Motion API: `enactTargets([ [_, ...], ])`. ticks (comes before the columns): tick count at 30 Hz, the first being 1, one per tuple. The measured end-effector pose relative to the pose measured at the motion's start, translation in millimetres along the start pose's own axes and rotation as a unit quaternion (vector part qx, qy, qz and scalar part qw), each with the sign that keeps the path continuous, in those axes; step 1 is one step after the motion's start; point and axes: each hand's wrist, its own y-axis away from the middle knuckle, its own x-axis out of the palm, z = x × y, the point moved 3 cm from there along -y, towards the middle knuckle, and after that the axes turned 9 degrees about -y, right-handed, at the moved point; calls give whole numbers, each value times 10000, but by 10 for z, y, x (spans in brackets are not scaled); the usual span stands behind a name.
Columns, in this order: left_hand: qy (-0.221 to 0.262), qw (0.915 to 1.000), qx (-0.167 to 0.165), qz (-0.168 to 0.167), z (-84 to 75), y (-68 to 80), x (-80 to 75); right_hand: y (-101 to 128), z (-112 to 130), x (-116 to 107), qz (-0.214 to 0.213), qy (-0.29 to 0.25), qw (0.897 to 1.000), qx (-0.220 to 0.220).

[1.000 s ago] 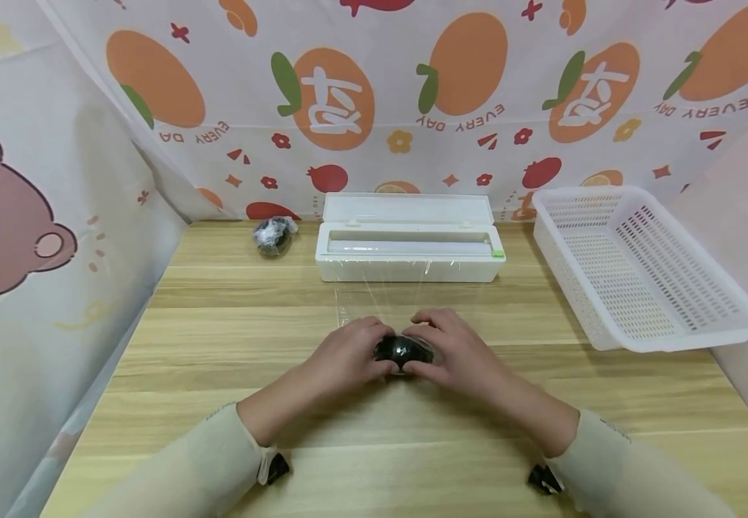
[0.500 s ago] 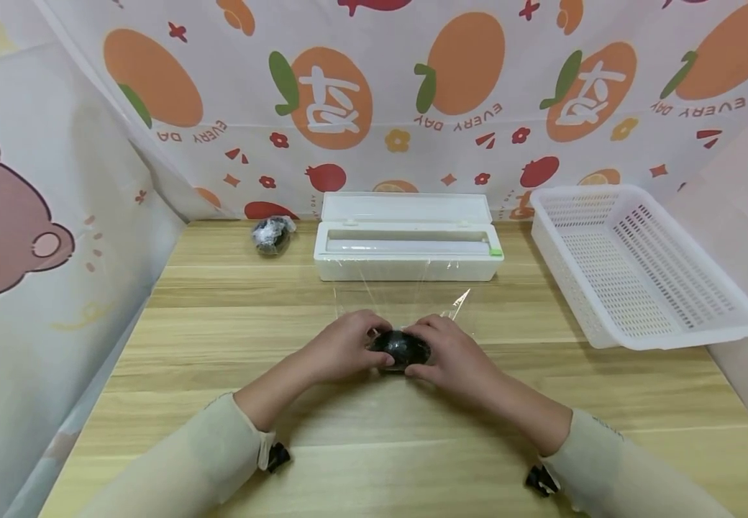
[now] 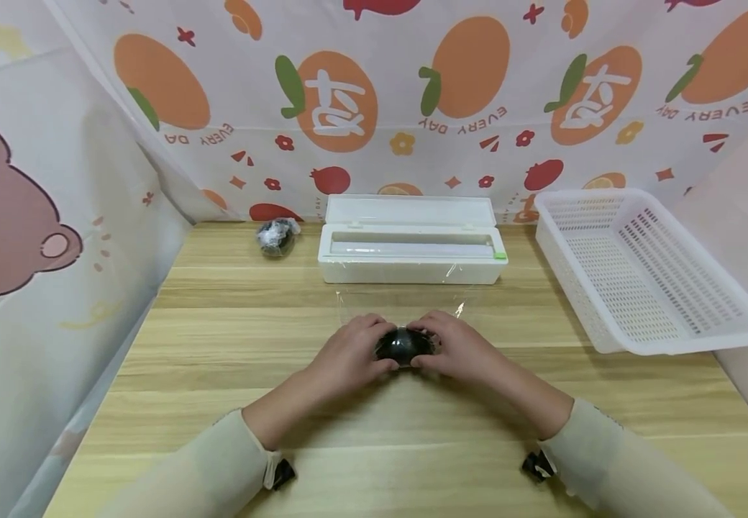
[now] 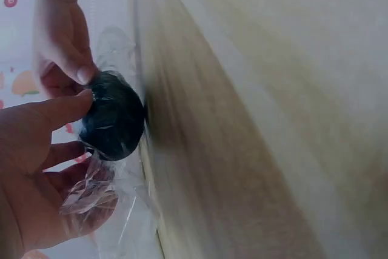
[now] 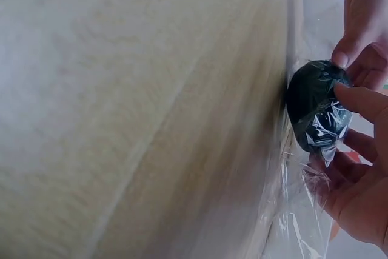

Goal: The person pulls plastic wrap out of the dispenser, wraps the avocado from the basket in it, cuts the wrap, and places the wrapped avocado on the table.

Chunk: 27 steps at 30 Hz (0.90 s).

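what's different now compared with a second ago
Little changed: both hands, left and right, keep gripping the dark round object in cling film, whose loose right corner lifted, then dropped lower. The dispenser box, basket and wrapped ball stayed put.

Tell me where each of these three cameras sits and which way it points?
Head: worn high, facing forward and down at the table, dispenser box and basket; both sleeves and hands show.
Left wrist: looks along the left hand at the dark round object.
Right wrist: looks along the right hand at it.
All share that film-wrapped object.
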Motion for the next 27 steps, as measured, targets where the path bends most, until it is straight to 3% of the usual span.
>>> enactTargets([
  [4,199,9992,-115,315,65,-73,23,40,14,-9,-295,263,9992,-4],
  [9,664,9948,-297,716,158,-178,1,84,99,8,-905,831,9912,-486],
  [12,910,9917,-253,867,206,-244,3,79,108,49,-964,966,9885,-644],
  [16,971,9908,-85,937,251,-278,-3,33,81,101,-880,902,9913,-384],
  [19,590,9949,-113,812,242,-263,-23,-11,54,98,-803,868,9928,-166],
  [22,-104,9990,-96,435,176,-228,-66,-55,44,61,-697,803,9943,-34],
  [24,-539,9984,8,151,116,-206,-92,-84,38,33,-606,771,9952,23],
  [27,-843,9964,94,-19,71,-185,-76,-119,30,8,-494,683,9964,100],
])
